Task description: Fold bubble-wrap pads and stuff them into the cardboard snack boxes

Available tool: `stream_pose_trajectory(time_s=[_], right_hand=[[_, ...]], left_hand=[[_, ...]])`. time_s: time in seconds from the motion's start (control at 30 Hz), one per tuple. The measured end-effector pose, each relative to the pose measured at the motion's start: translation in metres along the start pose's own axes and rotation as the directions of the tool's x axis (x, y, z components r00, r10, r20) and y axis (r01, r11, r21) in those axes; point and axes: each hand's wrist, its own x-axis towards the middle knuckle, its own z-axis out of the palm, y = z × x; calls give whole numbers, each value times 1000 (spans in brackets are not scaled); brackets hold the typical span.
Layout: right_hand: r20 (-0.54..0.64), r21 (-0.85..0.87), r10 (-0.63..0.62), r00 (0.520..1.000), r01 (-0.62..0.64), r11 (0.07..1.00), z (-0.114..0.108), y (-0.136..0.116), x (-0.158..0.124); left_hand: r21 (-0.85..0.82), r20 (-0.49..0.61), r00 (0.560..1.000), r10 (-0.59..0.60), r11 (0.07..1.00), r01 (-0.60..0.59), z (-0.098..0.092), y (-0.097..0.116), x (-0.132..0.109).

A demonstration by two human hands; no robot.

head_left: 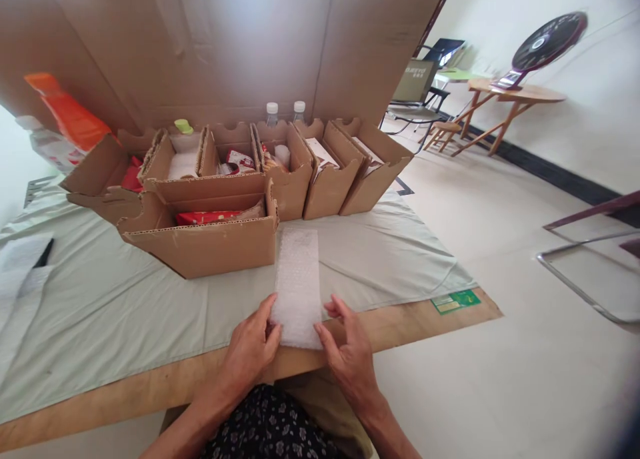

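A flat white piece of bubble wrap (299, 285) lies lengthwise at the front of the table, its near end reaching over the bare wood edge. My left hand (254, 339) is at its left edge, with the thumb and curled fingers closed on the border. On the other side, my right hand (350, 352) touches the right edge with the thumb, while its index finger is raised and apart from it. Just beyond the left hand stands a cardboard box (225, 249) holding a red packet (207, 217).
Several open cardboard boxes (330, 179) stand in a row behind, before a tall cardboard panel (240, 52). An orange bottle (75, 115) is at back left. More bubble wrap (20, 265) lies left on the cloth (125, 332). A fan (545, 45) stands on a wooden table (530, 93).
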Motion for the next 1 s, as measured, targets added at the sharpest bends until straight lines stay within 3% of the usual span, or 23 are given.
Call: stream_pose_trajectory(time_s=[0.07,0.13,0.23,0.3,0.37,0.47,0.6,0.7,0.8,0.9,1.0], right_hand=[[-13,-99,-144,990,142,985,-10,1,-5],[131,-123,-252,959,268,956,-19,-1,-10],[357,-122,-290,888,352,928,-20,-3,-13],[395,-148,-274,877,356,923,-13,-1,-13],[372,-158,-282,884,360,920,-6,3,-11],[313,-112,-327,892,377,920,-4,6,-8],[317,-18,-275,908,295,955,-11,3,-3],[344,27,-170,924,171,985,-13,-1,-1],[233,8,-121,965,122,992,-13,-2,-3],[93,-86,-205,974,213,973,-16,-4,-7],[213,-126,-317,924,348,929,-18,-4,-10]], left_hand=[[92,-5,1000,-4,996,5,1,1,5],[142,-23,1000,16,990,-12,2,0,5],[181,-72,995,75,982,-61,9,-6,3],[197,-100,986,134,974,-112,12,-11,2],[202,-152,962,227,960,-194,12,-15,0],[233,-238,885,401,908,-349,2,-14,-10],[203,-133,814,565,820,-535,-12,-7,-27],[137,-95,847,523,849,-509,-10,-5,-28],[161,-171,893,417,906,-392,0,-9,-19],[192,-228,892,391,916,-352,12,-14,-8],[205,-235,892,386,917,-343,16,-14,-3]])
